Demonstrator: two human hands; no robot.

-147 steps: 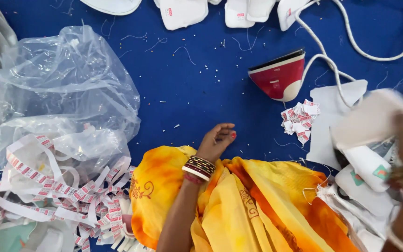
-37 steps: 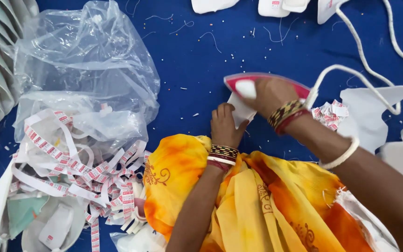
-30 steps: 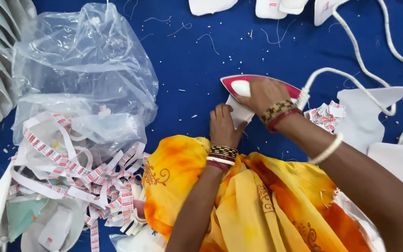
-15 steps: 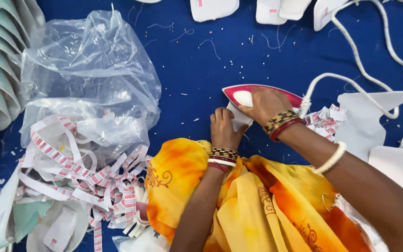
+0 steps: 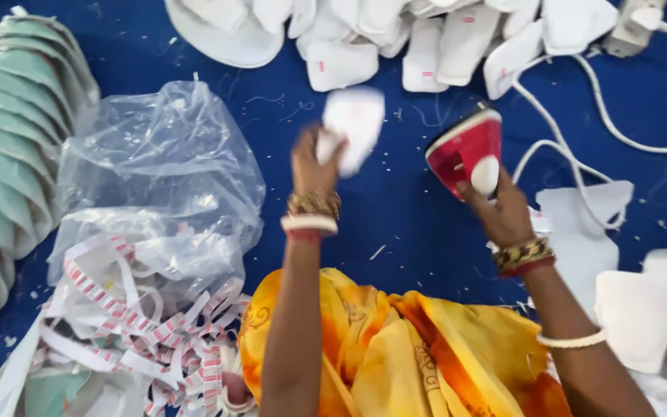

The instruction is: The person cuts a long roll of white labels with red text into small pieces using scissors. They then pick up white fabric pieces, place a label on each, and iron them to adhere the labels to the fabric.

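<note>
Above the blue cloth, the left hand pinches a white pad, lifted and blurred, its long axis running from 7 to 1 o'clock. At 3 o'clock from it, well apart, the right hand grips the red iron by its handle, tip tilted toward 11 o'clock. At 12 o'clock lies a pile of pads, nearer the left hand. A plastic bag sits at 9 o'clock.
</note>
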